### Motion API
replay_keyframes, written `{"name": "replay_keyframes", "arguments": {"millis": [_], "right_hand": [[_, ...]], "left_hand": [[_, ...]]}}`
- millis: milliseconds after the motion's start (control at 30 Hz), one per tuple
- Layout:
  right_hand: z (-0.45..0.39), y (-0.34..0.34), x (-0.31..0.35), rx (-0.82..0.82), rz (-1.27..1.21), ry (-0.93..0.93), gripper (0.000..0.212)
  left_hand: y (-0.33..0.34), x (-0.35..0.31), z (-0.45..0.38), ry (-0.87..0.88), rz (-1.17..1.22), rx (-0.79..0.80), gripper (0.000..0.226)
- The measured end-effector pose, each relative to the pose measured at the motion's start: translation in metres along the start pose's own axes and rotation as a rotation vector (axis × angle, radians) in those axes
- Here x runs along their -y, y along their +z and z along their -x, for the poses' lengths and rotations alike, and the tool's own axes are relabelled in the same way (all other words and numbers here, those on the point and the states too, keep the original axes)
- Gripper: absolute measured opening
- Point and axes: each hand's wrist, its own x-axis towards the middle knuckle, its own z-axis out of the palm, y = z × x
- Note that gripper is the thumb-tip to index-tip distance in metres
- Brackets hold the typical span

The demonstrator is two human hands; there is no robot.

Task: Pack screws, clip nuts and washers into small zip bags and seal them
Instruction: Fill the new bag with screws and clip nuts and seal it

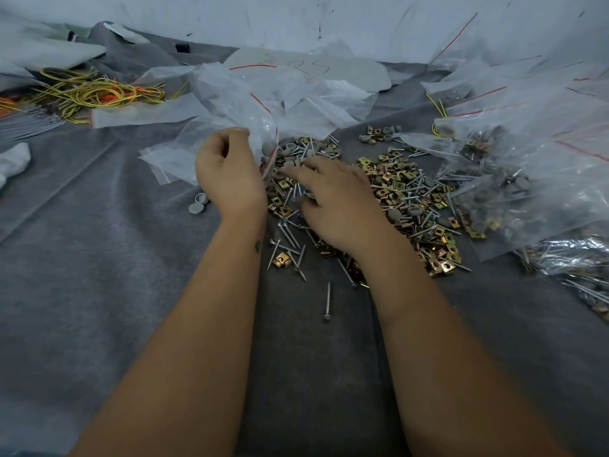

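Observation:
A loose heap of silver screws (290, 235), brass clip nuts (395, 186) and grey round washers (403, 214) lies on the grey cloth in the middle. My left hand (229, 173) pinches the mouth of a small clear zip bag (260, 127) with a red seal line, held just above the heap's left edge. My right hand (333, 199) lies palm down on the heap next to the bag's mouth, its fingers curled among the parts. What its fingertips hold is hidden.
Several empty zip bags (171, 159) lie behind and left of my hands. Filled bags (514, 179) of hardware pile up at the right. Yellow and orange wires (95, 94) lie at the far left. Two grey caps (197, 204) sit beside my left wrist.

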Motion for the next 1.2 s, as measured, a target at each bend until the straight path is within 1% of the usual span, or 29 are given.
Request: {"name": "replay_keyframes", "arguments": {"millis": [67, 167, 233, 300, 467, 767, 833, 933, 967, 1000, 1100, 1167, 1200], "right_hand": [[-0.001, 0.004, 0.0, 0.067, 0.053, 0.017, 0.056], [-0.007, 0.008, -0.002, 0.152, 0.037, 0.097, 0.067], [-0.011, 0.009, -0.002, 0.201, 0.065, 0.121, 0.066], [-0.013, 0.009, -0.002, 0.221, 0.08, 0.12, 0.061], [-0.009, 0.004, -0.006, 0.12, -0.035, 0.112, 0.053], [-0.009, 0.005, -0.007, 0.129, 0.006, 0.139, 0.058], [-0.008, 0.005, -0.006, 0.078, -0.045, 0.144, 0.054], [-0.008, 0.002, -0.006, -0.062, -0.191, 0.196, 0.037], [-0.008, 0.001, -0.007, -0.085, -0.22, 0.209, 0.035], [-0.008, 0.001, -0.008, -0.084, -0.229, 0.209, 0.038], [-0.008, 0.002, -0.009, 0.043, -0.15, 0.138, 0.057], [-0.009, 0.006, -0.01, 0.134, -0.05, 0.115, 0.057], [-0.009, 0.007, -0.01, 0.148, -0.017, 0.115, 0.054]], "left_hand": [[0.001, 0.0, 0.001, -0.003, 0.004, 0.001, 0.021], [0.001, 0.0, 0.002, -0.005, 0.01, 0.012, 0.021], [0.002, 0.0, 0.002, -0.014, 0.016, 0.027, 0.019], [0.002, 0.001, 0.002, -0.026, 0.024, 0.042, 0.018], [0.002, 0.002, 0.002, -0.046, 0.023, 0.042, 0.016], [0.004, 0.002, 0.003, -0.06, -0.002, 0.086, 0.021], [0.005, 0.003, 0.003, -0.054, -0.025, 0.109, 0.021], [0.005, 0.003, 0.003, -0.048, -0.05, 0.123, 0.022], [0.005, 0.003, 0.003, -0.049, -0.054, 0.123, 0.022], [0.005, 0.002, 0.003, -0.05, -0.055, 0.123, 0.022], [0.005, 0.002, 0.004, -0.051, -0.055, 0.13, 0.02], [0.006, 0.002, 0.005, -0.051, -0.054, 0.133, 0.019], [0.006, 0.002, 0.005, -0.051, -0.056, 0.133, 0.02]]}}
